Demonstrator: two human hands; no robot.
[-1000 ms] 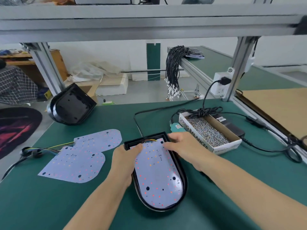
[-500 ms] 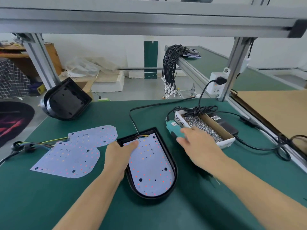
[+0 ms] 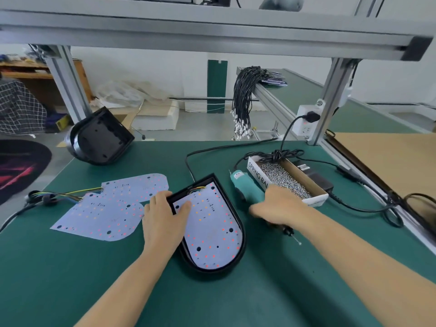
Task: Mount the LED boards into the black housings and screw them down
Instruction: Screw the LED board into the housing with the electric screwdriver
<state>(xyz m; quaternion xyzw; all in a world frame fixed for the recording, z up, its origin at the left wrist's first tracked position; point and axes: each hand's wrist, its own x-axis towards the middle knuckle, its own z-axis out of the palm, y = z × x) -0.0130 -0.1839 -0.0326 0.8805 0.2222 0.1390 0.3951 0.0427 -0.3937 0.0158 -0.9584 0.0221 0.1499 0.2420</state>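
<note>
LED board (image 3: 213, 228) seated inside black housing (image 3: 243, 234), centre of green counter (image 3: 70, 279); rounded end toward 6 o'clock, wire end toward 12. Coloured leads tucked under the housing's top rim.

Left hand (image 3: 165, 220) lies at the housing's 9 o'clock edge, fingers fairly flat, thumb over the rim onto the board. Judgement: it pins board and housing down so neither shifts while the driver comes in.

Right hand (image 3: 276, 208) is wrapped round the teal electric screwdriver (image 3: 246, 188), at 3 o'clock from the housing. Driver lies nearly flat, bit tip (image 3: 296, 239) pointing toward 5 o'clock, cable end toward 11. Not yet over any screw hole; no screws visible in the board.

Box of screws (image 3: 285, 180) just beyond the driver, 2 o'clock, within the right hand's reach, probably placed there so screws can be picked up quickly.

Two spare LED boards (image 3: 106, 208) with wire tails lie at 9 o'clock; a second black housing (image 3: 101, 138) leans at the counter's far edge, 11 o'clock. Both await mounting.

Step in hand, as judged: fetching the driver; screwing not begun.
</note>
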